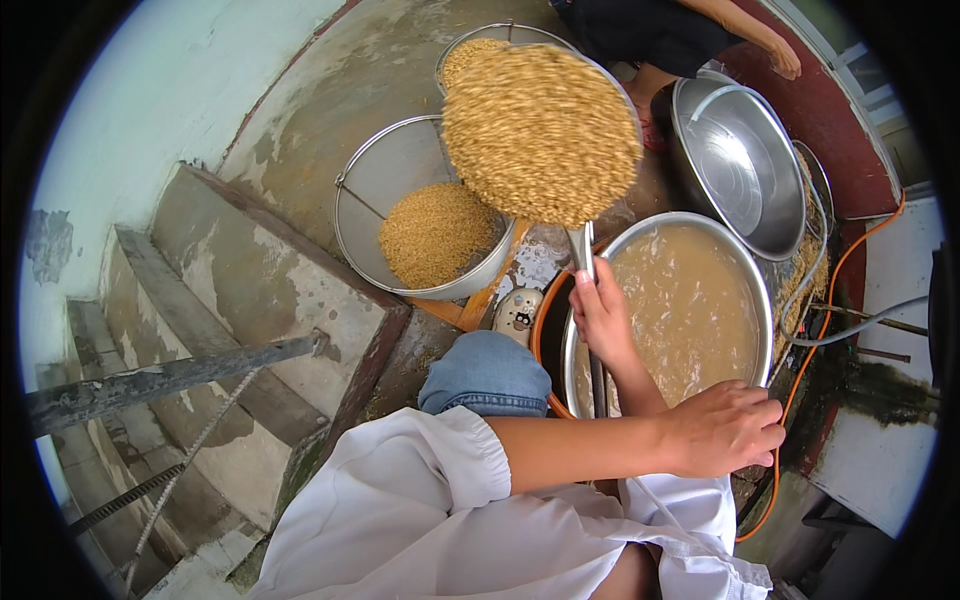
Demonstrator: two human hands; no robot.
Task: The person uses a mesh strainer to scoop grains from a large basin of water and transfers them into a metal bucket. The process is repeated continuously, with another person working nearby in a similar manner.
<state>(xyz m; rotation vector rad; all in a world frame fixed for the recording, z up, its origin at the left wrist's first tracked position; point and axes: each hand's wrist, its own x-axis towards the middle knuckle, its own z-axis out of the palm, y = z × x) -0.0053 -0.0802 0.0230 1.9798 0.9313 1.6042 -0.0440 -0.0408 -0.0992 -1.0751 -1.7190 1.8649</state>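
My right hand point(602, 315) grips the metal handle of a round, long-handled scoop point(581, 251). Heaped golden grain point(544, 135), blurred by motion, fills it and hides most of its bowl. The scoop hangs over the right side of a metal mesh basket point(356, 247), which holds a mound of the same grain point(435, 236). A wide metal basin point(765, 315) of cloudy brown water stands beside my right forearm. My left arm crosses over the right one. With fingers curled, my left hand point(724, 431) is by the basin's near rim; whether it holds anything is hidden.
Behind the scoop stands another grain basket point(450, 56). A person point(645, 34) squats at the back, near a tilted metal basin point(739, 165) with a hose point(806, 277). An orange tub point(541, 330) sits under the water basin. Concrete steps point(217, 322) and a metal rail point(172, 379) lie left.
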